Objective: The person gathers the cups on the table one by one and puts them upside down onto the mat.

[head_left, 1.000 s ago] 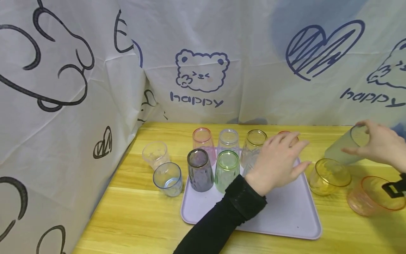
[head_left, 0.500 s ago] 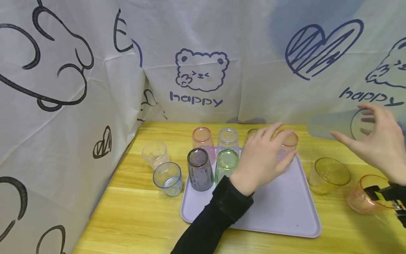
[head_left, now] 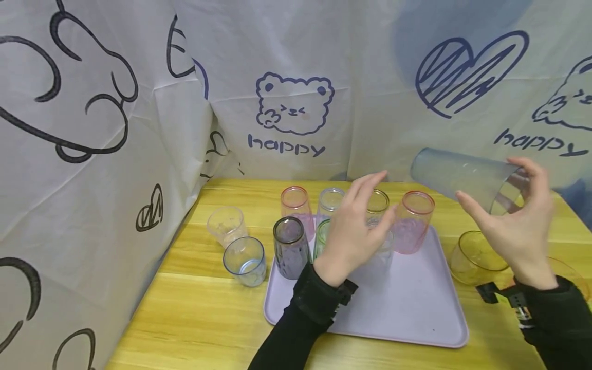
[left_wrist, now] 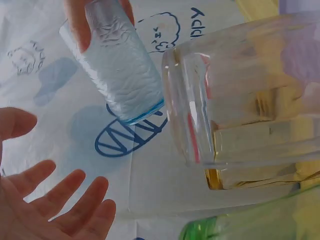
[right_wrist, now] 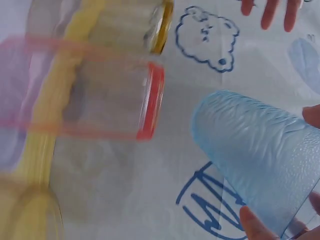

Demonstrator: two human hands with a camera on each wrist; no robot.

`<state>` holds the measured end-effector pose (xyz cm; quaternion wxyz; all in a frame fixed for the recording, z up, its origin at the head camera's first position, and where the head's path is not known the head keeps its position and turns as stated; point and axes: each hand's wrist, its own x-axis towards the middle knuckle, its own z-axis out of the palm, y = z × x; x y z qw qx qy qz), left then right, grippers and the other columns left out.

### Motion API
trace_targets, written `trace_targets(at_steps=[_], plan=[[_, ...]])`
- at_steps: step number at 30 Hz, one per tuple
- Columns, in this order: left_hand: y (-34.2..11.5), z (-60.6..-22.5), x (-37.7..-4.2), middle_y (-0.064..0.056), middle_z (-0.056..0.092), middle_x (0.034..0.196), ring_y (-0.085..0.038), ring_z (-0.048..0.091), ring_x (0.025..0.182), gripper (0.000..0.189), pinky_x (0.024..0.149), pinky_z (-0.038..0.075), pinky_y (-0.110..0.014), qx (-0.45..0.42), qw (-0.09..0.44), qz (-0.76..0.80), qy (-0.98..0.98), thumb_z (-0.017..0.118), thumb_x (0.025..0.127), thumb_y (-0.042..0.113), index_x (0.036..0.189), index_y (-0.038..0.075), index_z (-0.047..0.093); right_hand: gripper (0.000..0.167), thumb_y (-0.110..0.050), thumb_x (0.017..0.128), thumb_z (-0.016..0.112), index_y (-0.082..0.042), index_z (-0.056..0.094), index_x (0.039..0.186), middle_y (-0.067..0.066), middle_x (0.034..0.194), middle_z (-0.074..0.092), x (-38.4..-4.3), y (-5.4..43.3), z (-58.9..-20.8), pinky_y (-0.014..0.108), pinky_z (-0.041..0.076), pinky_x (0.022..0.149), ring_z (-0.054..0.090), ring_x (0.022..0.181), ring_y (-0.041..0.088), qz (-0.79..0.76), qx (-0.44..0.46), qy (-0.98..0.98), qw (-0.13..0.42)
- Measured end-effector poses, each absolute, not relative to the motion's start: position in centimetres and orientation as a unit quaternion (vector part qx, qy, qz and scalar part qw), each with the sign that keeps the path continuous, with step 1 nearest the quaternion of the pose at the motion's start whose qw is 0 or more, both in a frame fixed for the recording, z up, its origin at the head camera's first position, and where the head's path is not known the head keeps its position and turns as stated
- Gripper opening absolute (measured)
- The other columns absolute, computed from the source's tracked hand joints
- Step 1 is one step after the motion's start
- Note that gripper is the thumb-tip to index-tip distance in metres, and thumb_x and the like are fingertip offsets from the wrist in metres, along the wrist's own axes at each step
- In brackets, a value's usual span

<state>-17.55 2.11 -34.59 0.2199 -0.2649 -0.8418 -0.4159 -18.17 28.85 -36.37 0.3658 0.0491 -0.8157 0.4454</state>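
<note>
Frosted cup (head_left: 462, 177) has moved left, tilted, gripped by the right hand (head_left: 520, 221) above the worktop (head_left: 185, 308); the left hand (head_left: 349, 236), fingers spread, has also shifted left, over the tray (head_left: 411, 313).

Left fingers (head_left: 367, 187) loose, right fingers (head_left: 534, 172) curved

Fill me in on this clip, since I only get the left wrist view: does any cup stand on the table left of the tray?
Observer: Yes, the head view shows two on the table there: a clear cup and, nearer the person, a blue-rimmed cup.
Operator: And beyond the right edge of the tray, on the side where the right hand holds up the light-blue cup?
Observer: A yellow cup stands there, mouth up, just off the tray.
</note>
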Motion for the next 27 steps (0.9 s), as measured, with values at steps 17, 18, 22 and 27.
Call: trace_targets(at_steps=[17,18,22,27], plan=[[1.0,-35.5,-17.7,-0.009,0.045,0.154,-0.026,0.056,0.133,0.062,0.111,0.049,-0.034,-0.208,0.147,-0.622,-0.74,0.057,0.1,0.029,0.156,0.017,0.035,0.068,0.022,0.071,0.065,0.001,0.051,0.134,0.012,0.12,0.057,-16.8,22.0,-37.8,0.022,0.057,0.083,0.057,0.108,0.022,0.756,0.161,-0.524,0.358],[1.1,-35.5,-17.8,-0.009,0.044,0.155,-0.026,0.056,0.134,0.062,0.11,0.049,-0.033,-0.209,0.139,-0.632,-0.734,0.057,0.1,0.029,0.156,0.017,0.034,0.067,0.022,0.073,0.064,0.002,0.05,0.135,0.012,0.119,0.058,-16.7,21.8,-38.1,0.022,0.057,0.084,0.059,0.107,0.022,0.766,0.167,-0.513,0.349],[0.9,-35.6,-17.8,-0.009,0.039,0.158,-0.027,0.054,0.137,0.066,0.112,0.047,-0.033,-0.209,0.105,-0.665,-0.71,0.057,0.1,0.033,0.158,0.02,0.029,0.061,0.021,0.08,0.059,0.002,0.045,0.137,0.014,0.122,0.058,-16.3,20.9,-38.7,0.025,0.059,0.088,0.062,0.108,0.022,0.806,0.196,-0.475,0.295],[0.6,-35.8,-17.9,-0.008,0.038,0.158,-0.032,0.051,0.138,0.067,0.112,0.048,-0.037,-0.205,0.075,-0.695,-0.685,0.058,0.1,0.036,0.158,0.022,0.027,0.058,0.017,0.087,0.057,0.0,0.041,0.141,0.015,0.127,0.056,-15.8,20.3,-39.1,0.029,0.059,0.092,0.061,0.111,0.024,0.846,0.216,-0.437,0.217]])
